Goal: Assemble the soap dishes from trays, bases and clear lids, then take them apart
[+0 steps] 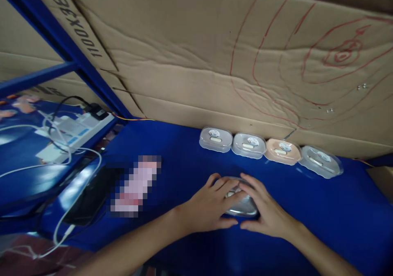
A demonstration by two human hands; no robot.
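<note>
A clear plastic case (244, 209) with rounded corners lies on the blue tabletop between my hands, partly covered by my fingers. My left hand (211, 204) reaches over it from the left, fingers across the lid and thumb low at the near side. From the right, my right hand (267, 210) grips its edge, with fingertips on the top far edge and the thumb toward the near side. Beyond them, several similar lidded cases stand in a row; one is peach-coloured (283, 151), and a greyish one (215, 140) is at the left end.
A cardboard wall (172, 88) with red curved lines closes off the back of the blue table (178, 157). On the left are a pixelated pink object (136, 186), a dark phone-like device (89, 198), a white power strip (76, 137), cables and a blue metal frame (95, 75).
</note>
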